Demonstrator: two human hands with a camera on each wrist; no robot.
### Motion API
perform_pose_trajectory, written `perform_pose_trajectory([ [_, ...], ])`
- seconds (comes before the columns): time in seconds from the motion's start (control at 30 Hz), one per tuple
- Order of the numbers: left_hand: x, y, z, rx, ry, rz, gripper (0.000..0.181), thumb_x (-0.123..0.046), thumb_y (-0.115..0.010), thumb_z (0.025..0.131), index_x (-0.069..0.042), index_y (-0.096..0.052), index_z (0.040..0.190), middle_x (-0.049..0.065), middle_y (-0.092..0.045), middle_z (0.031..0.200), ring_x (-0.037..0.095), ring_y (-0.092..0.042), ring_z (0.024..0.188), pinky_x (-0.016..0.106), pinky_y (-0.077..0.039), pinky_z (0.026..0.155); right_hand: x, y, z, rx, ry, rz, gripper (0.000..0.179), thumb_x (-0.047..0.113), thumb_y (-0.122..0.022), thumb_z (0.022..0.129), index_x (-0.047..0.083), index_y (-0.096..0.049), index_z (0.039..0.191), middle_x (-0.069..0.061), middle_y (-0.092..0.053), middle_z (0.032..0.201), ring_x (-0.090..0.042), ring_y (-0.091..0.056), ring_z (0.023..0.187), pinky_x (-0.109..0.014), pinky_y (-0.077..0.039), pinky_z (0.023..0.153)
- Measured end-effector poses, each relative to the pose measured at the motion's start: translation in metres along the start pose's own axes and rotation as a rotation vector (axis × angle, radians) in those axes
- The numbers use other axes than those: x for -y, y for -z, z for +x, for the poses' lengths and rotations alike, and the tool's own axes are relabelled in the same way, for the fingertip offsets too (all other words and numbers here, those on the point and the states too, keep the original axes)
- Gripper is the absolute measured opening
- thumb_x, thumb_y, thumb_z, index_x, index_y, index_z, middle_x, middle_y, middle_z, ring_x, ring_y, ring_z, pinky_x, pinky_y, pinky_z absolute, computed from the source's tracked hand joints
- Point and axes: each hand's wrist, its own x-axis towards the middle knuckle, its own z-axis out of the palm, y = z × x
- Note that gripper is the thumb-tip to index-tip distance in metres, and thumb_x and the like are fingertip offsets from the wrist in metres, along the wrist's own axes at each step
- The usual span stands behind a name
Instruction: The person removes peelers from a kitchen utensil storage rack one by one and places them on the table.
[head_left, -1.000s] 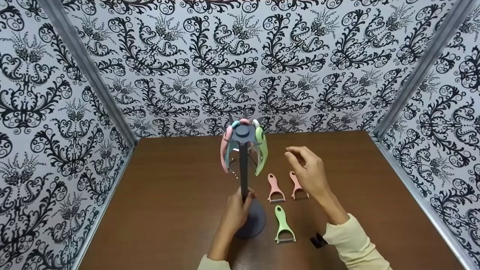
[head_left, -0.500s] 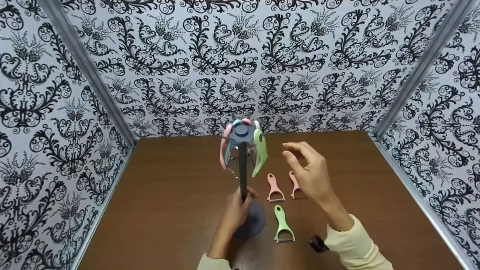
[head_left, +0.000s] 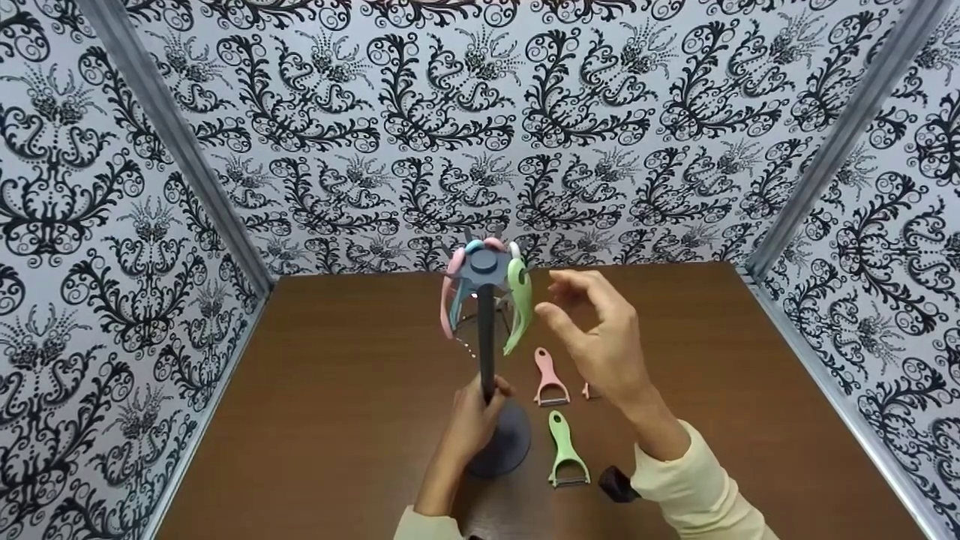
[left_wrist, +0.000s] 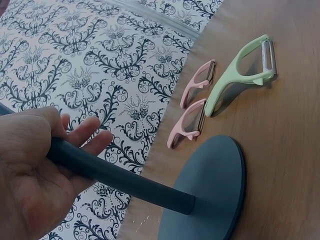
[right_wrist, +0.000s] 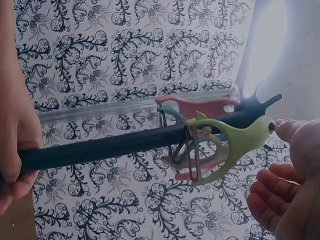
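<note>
My left hand (head_left: 474,420) grips the dark post (left_wrist: 120,176) of an upright stand with a round base (head_left: 504,442). Several peelers hang by their handle holes from hooks around its top (head_left: 484,262): pink, blue, white and a green peeler (head_left: 519,304) on the right side. Beside that green one is my right hand (head_left: 604,341), fingers loosely bent and holding nothing. In the right wrist view the thumb (right_wrist: 286,131) lies close to the green handle's top; I cannot tell whether they touch.
On the brown table (head_left: 337,390), right of the base, lie a green peeler (head_left: 568,454), a pink peeler (head_left: 550,379) and another pink peeler (head_left: 590,391) mostly covered by my right hand. Patterned walls (head_left: 480,135) enclose the table's back and sides.
The stand's top has turned slightly, and the hanging green peeler shows more broadside. My right hand has moved left, up beside it. The left hand keeps its grip on the post.
</note>
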Motion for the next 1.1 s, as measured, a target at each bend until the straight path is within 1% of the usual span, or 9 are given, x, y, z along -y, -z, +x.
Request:
perform_pose_trajectory([
  [0.07, 0.000, 0.000, 0.000, 0.003, 0.000, -0.004, 0.016, 0.006, -0.057, 0.098, -0.006, -0.068, 0.099, 0.006, -0.076, 0.099, 0.024, -0.073, 0.095, 0.034, -0.054, 0.078, 0.001, -0.003, 0.000, -0.009, 0.003, 0.002, 0.036, -0.001, -0.082, 0.085, -0.002, -0.071, 0.119, -0.014, -0.070, 0.102, -0.024, -0.065, 0.091, -0.027, -0.051, 0.086],
  [0.17, 0.000, 0.000, 0.000, 0.008, 0.007, -0.011, 0.017, 0.005, -0.057, 0.098, -0.007, -0.069, 0.099, 0.005, -0.076, 0.099, 0.027, -0.073, 0.094, 0.033, -0.053, 0.077, 0.003, -0.006, 0.001, -0.015, 0.006, 0.000, 0.039, -0.001, -0.084, 0.083, -0.001, -0.071, 0.120, -0.012, -0.070, 0.103, -0.024, -0.065, 0.094, -0.028, -0.051, 0.089],
  [0.23, 0.000, 0.001, 0.000, 0.012, 0.012, -0.013, 0.017, 0.005, -0.058, 0.098, -0.007, -0.070, 0.098, 0.005, -0.076, 0.099, 0.027, -0.072, 0.093, 0.031, -0.052, 0.076, 0.004, -0.009, 0.001, -0.017, 0.011, 0.005, 0.041, -0.001, -0.085, 0.082, -0.001, -0.070, 0.120, -0.011, -0.070, 0.103, -0.023, -0.065, 0.094, -0.028, -0.051, 0.088],
  [0.37, 0.001, 0.002, 0.002, 0.014, 0.024, -0.006, 0.018, 0.003, -0.060, 0.096, -0.010, -0.072, 0.098, 0.001, -0.077, 0.098, 0.017, -0.066, 0.084, 0.029, -0.048, 0.072, 0.003, -0.013, 0.001, -0.016, 0.021, 0.027, 0.045, -0.002, -0.087, 0.079, -0.002, -0.070, 0.121, -0.009, -0.068, 0.101, -0.024, -0.064, 0.091, -0.030, -0.053, 0.084],
  [0.47, 0.001, 0.002, 0.002, 0.019, 0.036, -0.001, 0.019, 0.002, -0.061, 0.094, -0.011, -0.074, 0.099, -0.001, -0.076, 0.097, 0.011, -0.061, 0.080, 0.028, -0.047, 0.071, 0.003, -0.016, 0.002, -0.014, 0.017, 0.038, 0.047, 0.000, -0.088, 0.078, -0.002, -0.069, 0.121, -0.009, -0.068, 0.099, -0.024, -0.064, 0.089, -0.032, -0.054, 0.082],
  [0.67, 0.000, 0.003, 0.002, 0.037, 0.068, -0.008, 0.018, 0.001, -0.061, 0.095, -0.011, -0.074, 0.099, 0.001, -0.076, 0.095, 0.010, -0.057, 0.075, 0.028, -0.045, 0.068, 0.003, -0.022, 0.001, -0.017, -0.028, 0.038, 0.049, 0.002, -0.090, 0.077, -0.004, -0.065, 0.118, -0.007, -0.068, 0.098, -0.023, -0.064, 0.088, -0.031, -0.054, 0.082],
  [0.87, 0.000, 0.003, 0.001, 0.035, 0.060, -0.013, 0.018, 0.001, -0.061, 0.096, -0.011, -0.074, 0.099, 0.005, -0.076, 0.096, 0.010, -0.055, 0.074, 0.027, -0.044, 0.067, 0.004, -0.024, 0.000, -0.011, -0.076, 0.047, 0.046, 0.003, -0.090, 0.077, -0.003, -0.063, 0.114, -0.006, -0.066, 0.098, -0.022, -0.064, 0.089, -0.031, -0.052, 0.084],
  [1.0, 0.000, 0.003, 0.001, 0.033, 0.064, -0.006, 0.018, 0.001, -0.061, 0.095, -0.011, -0.074, 0.099, 0.002, -0.076, 0.096, 0.010, -0.057, 0.076, 0.028, -0.046, 0.068, 0.004, -0.026, -0.001, -0.003, -0.100, 0.056, 0.043, 0.004, -0.089, 0.079, -0.002, -0.062, 0.111, -0.005, -0.067, 0.098, -0.021, -0.064, 0.089, -0.030, -0.052, 0.084],
  [1.1, 0.001, 0.003, 0.001, 0.027, 0.052, -0.001, 0.017, 0.001, -0.062, 0.095, -0.011, -0.074, 0.099, 0.000, -0.076, 0.097, 0.010, -0.060, 0.079, 0.028, -0.047, 0.070, 0.003, -0.027, -0.002, 0.006, -0.110, 0.062, 0.040, 0.005, -0.088, 0.081, -0.002, -0.062, 0.111, -0.005, -0.067, 0.096, -0.020, -0.063, 0.086, -0.030, -0.051, 0.082],
])
